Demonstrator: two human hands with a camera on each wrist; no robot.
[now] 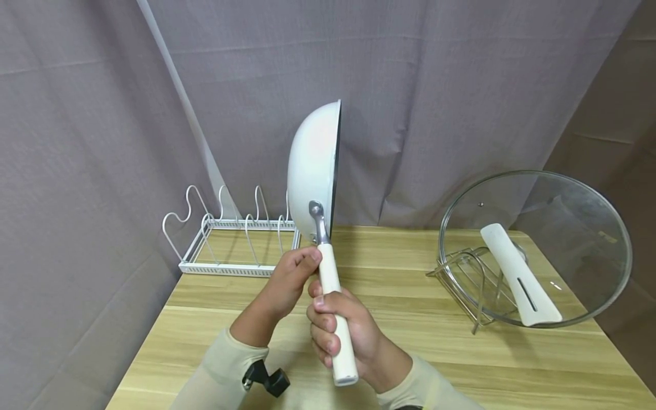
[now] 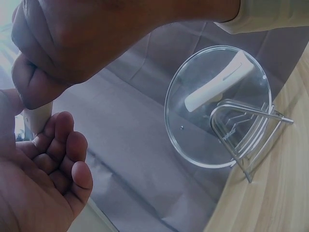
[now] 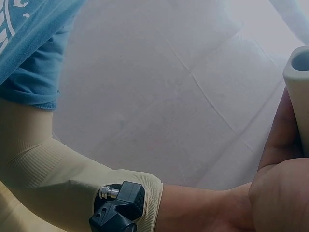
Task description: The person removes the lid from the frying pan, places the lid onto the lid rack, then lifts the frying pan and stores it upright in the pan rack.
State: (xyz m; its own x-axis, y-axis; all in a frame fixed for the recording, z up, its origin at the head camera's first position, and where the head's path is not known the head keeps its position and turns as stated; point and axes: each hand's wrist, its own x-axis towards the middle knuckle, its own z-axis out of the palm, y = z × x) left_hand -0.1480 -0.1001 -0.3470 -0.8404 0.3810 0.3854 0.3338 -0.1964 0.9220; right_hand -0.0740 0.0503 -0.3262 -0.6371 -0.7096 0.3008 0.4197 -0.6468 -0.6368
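Note:
A white wok [image 1: 314,165] with a dark inner side is held upright on its edge above the table, its open side facing right. My right hand [image 1: 353,336] grips the lower part of its cream handle [image 1: 329,273]. Higher up, near the metal joint, my left hand [image 1: 292,279] pinches the handle between thumb and fingers. The left wrist view shows the left hand's [image 2: 43,179] palm and curled fingers by a short piece of the handle [image 2: 38,117]. In the right wrist view the handle's hollow end [image 3: 300,72] sticks out past the right hand [image 3: 285,198].
Behind the left hand, a white wire rack [image 1: 225,270] stands on the wooden table [image 1: 400,341]. At right, a glass lid [image 1: 579,228] with a long white handle [image 1: 520,276] leans in a metal wire stand [image 1: 468,307]. Grey curtains [image 1: 410,114] hang behind and left.

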